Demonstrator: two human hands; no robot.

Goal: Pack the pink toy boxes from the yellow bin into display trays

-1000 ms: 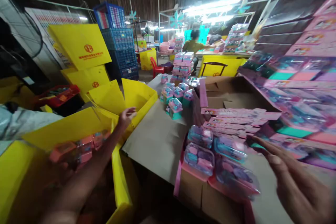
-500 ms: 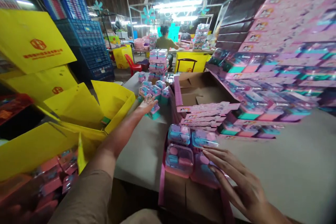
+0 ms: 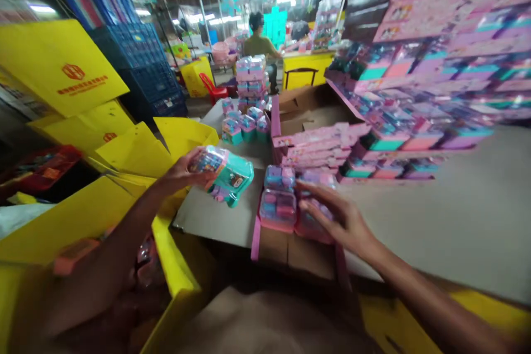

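My left hand [image 3: 188, 170] grips a teal plastic box with a clear lid [image 3: 237, 178], held tilted above the table, left of a pink-edged cardboard tray [image 3: 309, 257]. Small coloured pieces show through its lid. In the tray sit several pink clear-lidded boxes [image 3: 277, 211], filling its far part, while brown cardboard shows at its near end. My right hand [image 3: 346, 218] is over the right-hand boxes, fingers stretched out and partly covering them; whether it touches them is hard to tell.
More teal boxes [image 3: 248, 128] stand farther back on the table [image 3: 448, 221]. Beyond the tray are stacked pink cardboard trays [image 3: 319, 146]; filled trays [image 3: 406, 138] rise at right. Yellow cartons [image 3: 178, 265] and blue crates [image 3: 136, 55] line the left. A person [image 3: 261, 44] sits in the background.
My left hand has come back from the far group of boxes with a teal box in it. My right hand remains over the tray, and the view has shifted.
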